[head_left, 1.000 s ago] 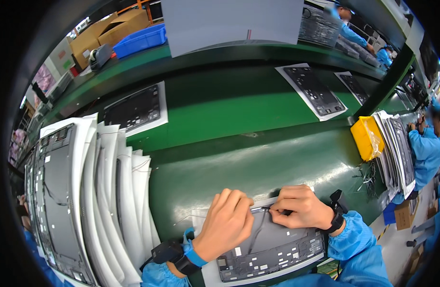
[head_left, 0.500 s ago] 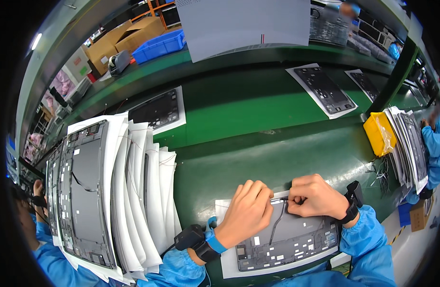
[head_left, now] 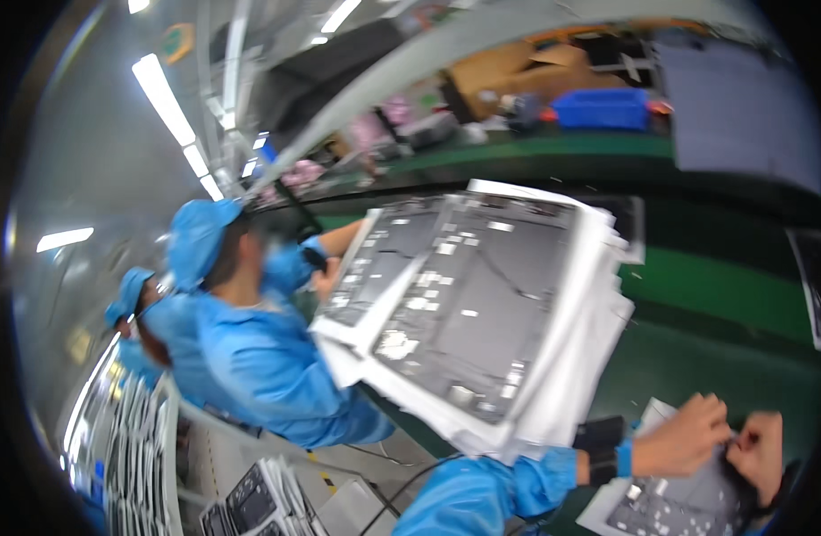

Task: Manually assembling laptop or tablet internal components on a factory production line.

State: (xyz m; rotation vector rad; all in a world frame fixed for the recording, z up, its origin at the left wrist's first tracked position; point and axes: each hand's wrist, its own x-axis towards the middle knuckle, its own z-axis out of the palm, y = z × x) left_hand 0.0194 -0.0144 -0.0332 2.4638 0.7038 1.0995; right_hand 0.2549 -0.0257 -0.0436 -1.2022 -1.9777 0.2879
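Observation:
At the lower right, a dark flat device panel with small white patches lies on a white sheet. My left hand, with a blue band and a dark strap at its wrist, is over the panel's far edge with fingers curled together. Close beside it, my right hand is closed in a pinch over the same edge. Blur and the fingers hide what either hand holds.
Left of my hands stands a tall stack of similar panels between white sheets. Beyond it a co-worker in blue reaches toward the stack. A blue bin sits on the back shelf. More stacked panels stand at the lower left.
The view has swung left, so my hands and the panel now appear at the lower right. Co-workers and the aisle have come into view. Both hands remain closed over the panel's far edge.

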